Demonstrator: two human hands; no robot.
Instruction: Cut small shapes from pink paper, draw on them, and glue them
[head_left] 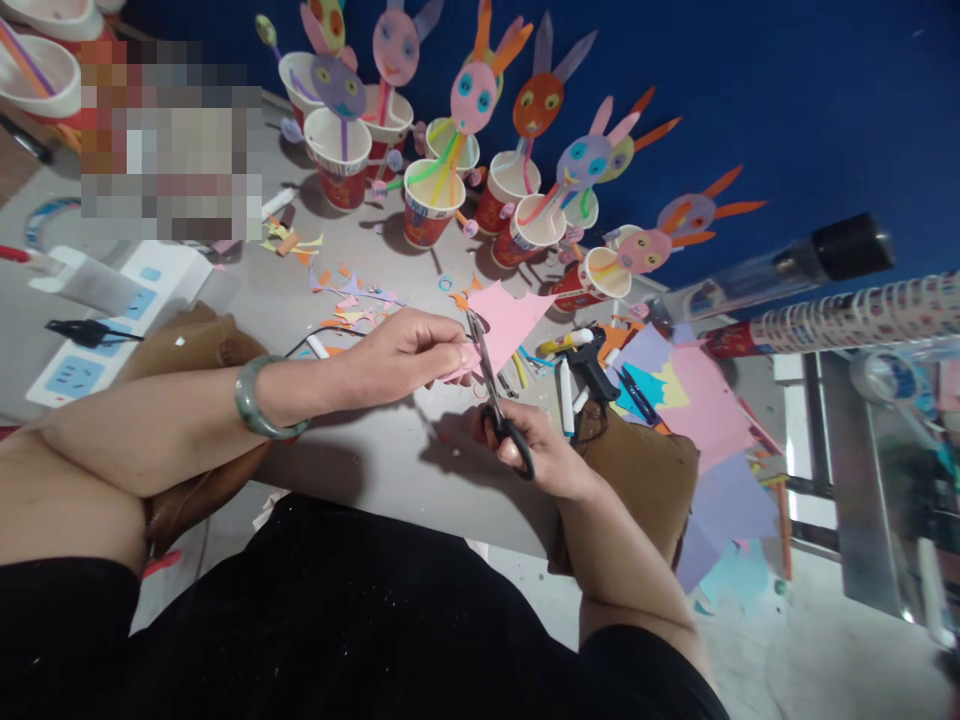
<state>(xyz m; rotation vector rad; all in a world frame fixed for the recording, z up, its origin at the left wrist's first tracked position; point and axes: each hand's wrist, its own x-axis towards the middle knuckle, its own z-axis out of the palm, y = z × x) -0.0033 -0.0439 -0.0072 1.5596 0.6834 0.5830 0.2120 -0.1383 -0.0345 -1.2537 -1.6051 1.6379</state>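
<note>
Pink paper [517, 312] up over tabletop [397, 445], fingers of L hand [405, 358] pinching its near edge, prob. to steady it for cutting; fingers of R hand [546, 448] gripping scissors [491, 383] by the handles, tips fwd, prob. for safety.

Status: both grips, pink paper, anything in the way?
Left grip pinching ragged-edged pink paper sheet. Right grip holding black-handled metal scissors, blades at the sheet. Loose multicoloured paper scraps beyond left grip; nothing visibly blocking the blades.
</note>
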